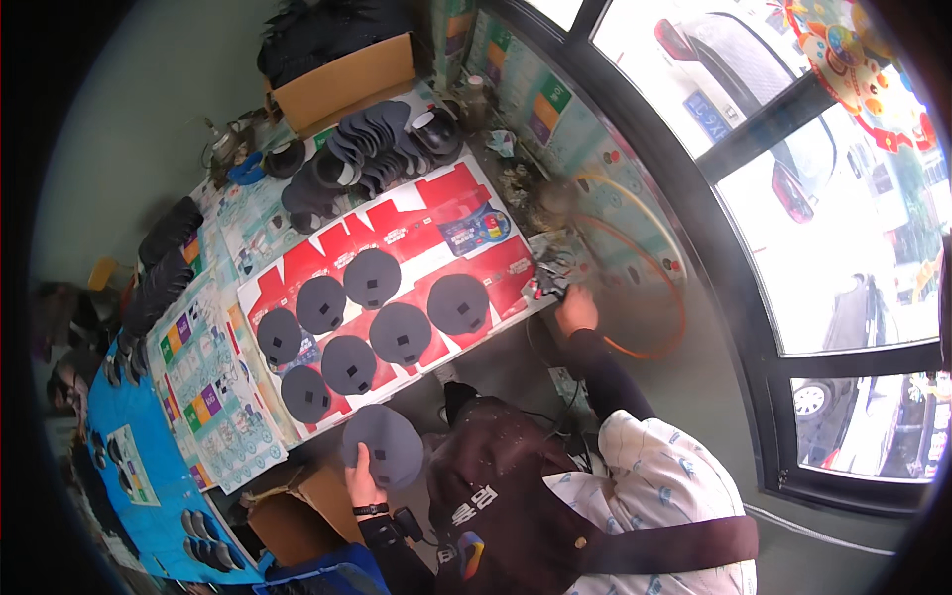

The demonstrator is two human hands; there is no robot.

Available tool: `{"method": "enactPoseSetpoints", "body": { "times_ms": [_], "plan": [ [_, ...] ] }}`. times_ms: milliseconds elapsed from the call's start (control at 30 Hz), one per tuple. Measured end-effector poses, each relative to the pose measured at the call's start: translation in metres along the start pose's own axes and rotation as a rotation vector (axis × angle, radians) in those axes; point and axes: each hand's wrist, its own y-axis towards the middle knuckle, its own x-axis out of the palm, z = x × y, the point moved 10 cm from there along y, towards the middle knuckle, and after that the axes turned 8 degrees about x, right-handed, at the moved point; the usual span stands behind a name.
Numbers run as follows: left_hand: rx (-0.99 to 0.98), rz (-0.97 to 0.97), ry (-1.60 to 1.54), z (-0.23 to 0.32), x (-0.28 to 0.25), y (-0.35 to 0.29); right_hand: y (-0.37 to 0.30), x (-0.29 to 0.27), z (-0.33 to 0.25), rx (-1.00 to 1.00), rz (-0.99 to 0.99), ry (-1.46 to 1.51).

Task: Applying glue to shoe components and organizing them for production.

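My left hand (365, 484), with a dark band at its wrist, grips the edge of a dark grey round pad (388, 446) in front of the table. A small darker patch shows near the pad's lower edge. At the table's right corner, my right hand (576, 310) has its fingers drawn together at a cluster of small dark and silvery pieces (551, 277). What they pinch there is too small to make out. Several similar grey pads (400, 334), each with a small dark patch, lie in two rows on a red and white printed sheet (496, 266).
Behind the sheet stand stacked dark curved pieces (369, 144) and a cardboard box (342, 84) of black material. A blue-covered surface (149, 456) with dark pieces extends left. An orange hose (682, 307) loops beside the window wall. Below the table sits an open carton (297, 521).
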Motion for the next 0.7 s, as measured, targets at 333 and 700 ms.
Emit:
{"method": "enactPoseSetpoints", "body": {
  "times_ms": [333,700],
  "plan": [
    [0.002,-0.142,0.337,0.014,0.120,0.033,-0.001,-0.048,-0.078,-0.183,-0.052,0.410],
    [0.072,-0.349,0.310,0.007,0.226,0.078,-0.040,-0.016,-0.240,-0.419,-0.940,0.935]
  ]
}}
